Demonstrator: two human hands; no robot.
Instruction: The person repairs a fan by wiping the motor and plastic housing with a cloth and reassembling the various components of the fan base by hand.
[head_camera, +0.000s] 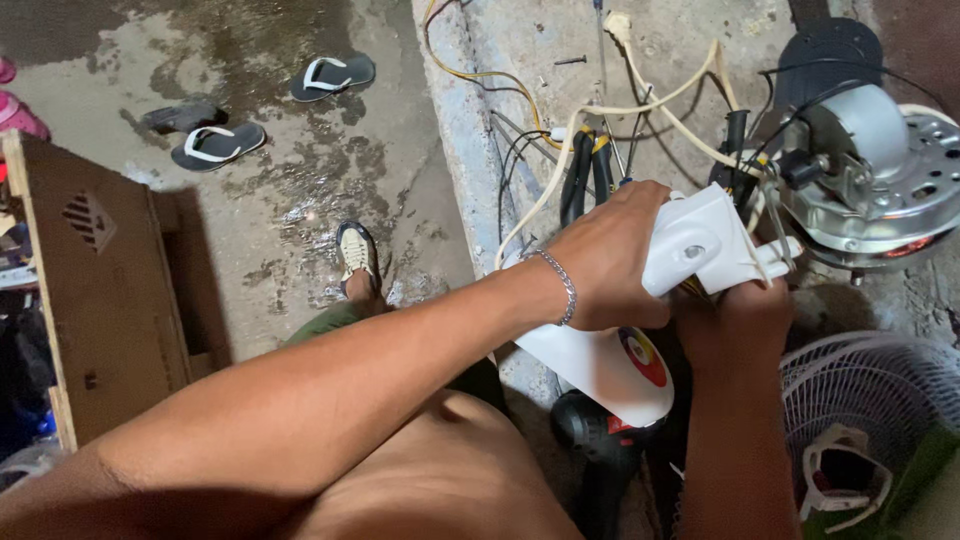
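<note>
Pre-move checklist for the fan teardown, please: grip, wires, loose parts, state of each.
1. Left hand grips the white fan housing from above: ok.
2. Right hand supports the housing from below: ok; its fingers are hidden.
3. Cream cord runs from the housing across the concrete ledge, slack with no tension: ok.
4. Thin wires by the motor free of the housing: cannot tell, tangled there.
5. Loose screw lies on the ledge, uncontained: not ok.
6. Pliers lie under the cord, close to the left hand: ok.
</note>
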